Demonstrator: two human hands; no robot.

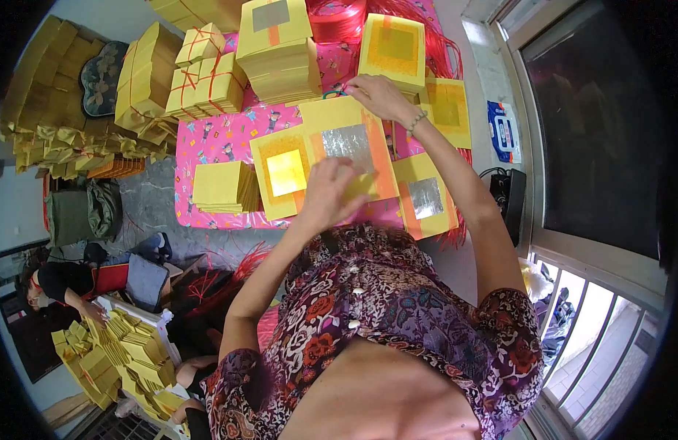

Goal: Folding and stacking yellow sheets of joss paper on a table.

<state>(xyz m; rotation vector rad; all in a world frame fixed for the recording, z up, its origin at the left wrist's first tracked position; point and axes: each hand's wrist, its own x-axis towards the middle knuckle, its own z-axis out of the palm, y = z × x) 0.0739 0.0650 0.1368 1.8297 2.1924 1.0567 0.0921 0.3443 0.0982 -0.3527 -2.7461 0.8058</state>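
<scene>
Yellow paper sheets with a silver foil square [346, 147] and orange bands lie before me on the pink patterned tablecloth [225, 150]. My left hand [329, 192] is over their lower part, thumb apart from the bent fingers, with nothing visible held. Beyond their top edge is my right hand [379, 95], fingers drawn together beside a small teal-and-red looped thing [334, 93]; what they pinch, if anything, is hidden. A sheet with a gold square [287, 172] lies left of my left hand. Another silver-squared sheet [427, 196] lies to the right.
Tall yellow paper stacks [278, 70], red-tied bundles [220, 81] and red strands [337, 20] fill the far side. A small paper stack [223, 185] sits at left. Lower left, other people sit by a table of folded yellow papers [145, 359]. A window [595, 139] stands at right.
</scene>
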